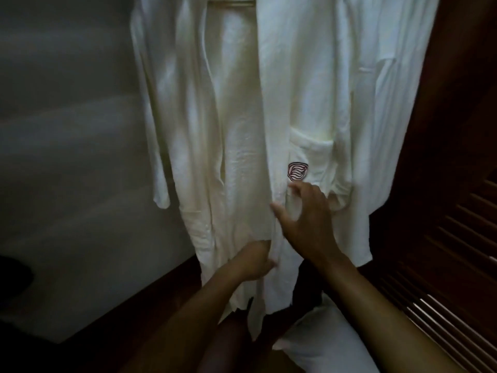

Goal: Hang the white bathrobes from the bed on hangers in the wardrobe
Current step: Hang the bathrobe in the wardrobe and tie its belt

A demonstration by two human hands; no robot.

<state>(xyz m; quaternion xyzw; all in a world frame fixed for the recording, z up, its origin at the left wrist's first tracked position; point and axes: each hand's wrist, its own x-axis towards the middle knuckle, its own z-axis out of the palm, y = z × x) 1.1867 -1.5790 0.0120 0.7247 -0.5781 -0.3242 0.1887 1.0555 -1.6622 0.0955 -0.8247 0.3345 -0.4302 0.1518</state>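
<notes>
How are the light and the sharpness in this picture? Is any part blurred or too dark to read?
Head view: dim overall, with the white bathrobe the brightest part. Head view: its embroidered logo is legible, and the right hand is slightly blurred at the fingers. Head view: the louvred door and the lower left corner sink into shadow.

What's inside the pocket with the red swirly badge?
Nothing shows at the pocket opening, only white cloth of the bathrobe. Its inside is covered, so anything deeper is hidden.
</notes>
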